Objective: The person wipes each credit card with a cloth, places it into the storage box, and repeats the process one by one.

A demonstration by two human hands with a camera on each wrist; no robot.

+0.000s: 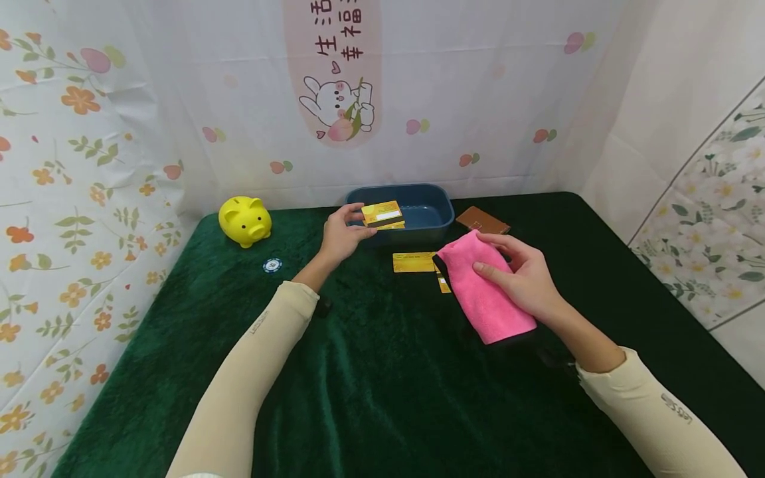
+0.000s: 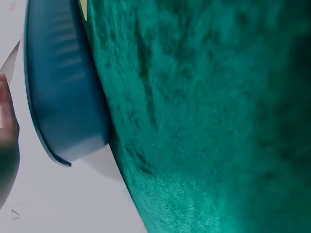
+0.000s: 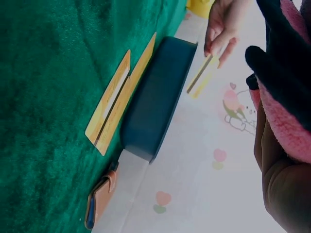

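Between thumb and fingers, my left hand [image 1: 342, 234] pinches gold bank cards [image 1: 381, 212], one overlapping another, in front of the left side of a blue plastic bin [image 1: 442, 229]. My right hand [image 1: 528, 275] grips a folded cloth [image 1: 487, 292], fuzzy pink outside with black showing at its edges and folds. Just left of the cloth, a gold card [image 1: 412, 262] lies flat on the table, and a second card [image 1: 443, 283] is partly covered by the cloth in the head view. In the left wrist view, only part of the left hand [image 2: 7, 136] shows at the edge.
Beside the bin lies a brown wallet [image 1: 478, 218] with a strap. A yellow piggy bank [image 1: 242, 222] stands at the back left, with a blue and white poker chip [image 1: 271, 265] near it. Green velvet [image 1: 382, 385] covers the table; a printed curtain hangs behind.
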